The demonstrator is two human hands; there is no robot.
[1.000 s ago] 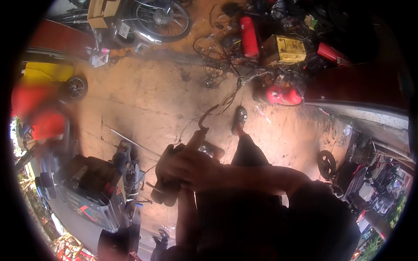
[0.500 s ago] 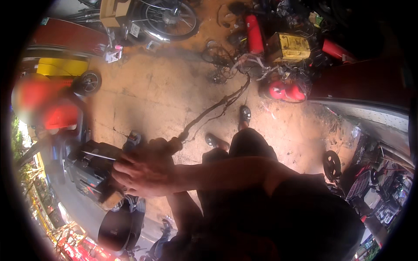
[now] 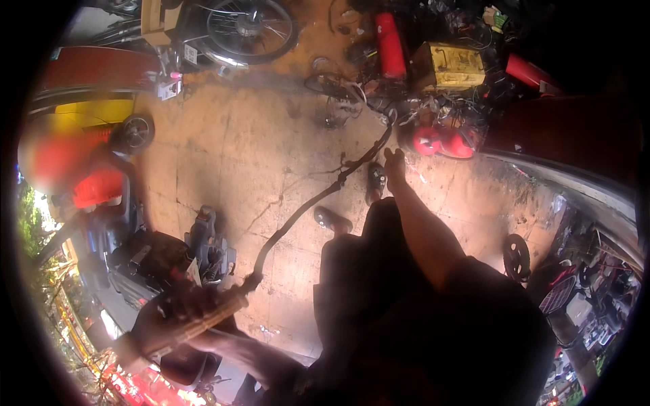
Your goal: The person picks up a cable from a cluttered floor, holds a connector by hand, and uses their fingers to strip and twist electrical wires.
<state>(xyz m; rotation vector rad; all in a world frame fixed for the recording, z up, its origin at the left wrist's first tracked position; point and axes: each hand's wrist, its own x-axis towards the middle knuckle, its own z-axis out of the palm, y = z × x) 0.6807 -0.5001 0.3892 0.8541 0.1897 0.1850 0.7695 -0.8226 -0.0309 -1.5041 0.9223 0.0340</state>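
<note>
My left hand (image 3: 200, 314), at the lower left, is closed on the end of a long dark cable harness (image 3: 301, 206) with a pale brown section near the grip. What else that hand holds is too shaded to make out. The harness runs diagonally up to a tangle of wires and parts (image 3: 349, 98) at the top middle. My right hand (image 3: 394, 166) reaches forward just right of the harness, fingers slightly apart with nothing visible in them, above my sandalled foot.
A wheel (image 3: 247, 30), red cylinders (image 3: 391, 47) and a yellow box (image 3: 452, 66) lie at the top. Red objects (image 3: 450, 139) sit beside the wires. Vehicles (image 3: 156, 257) crowd the left, a dark red raised surface (image 3: 562, 132) the right, with a black wheel (image 3: 516, 257) below.
My left hand has swung down and left, drawing the harness into a longer line. My right hand has left it and moved forward to the upper right.
</note>
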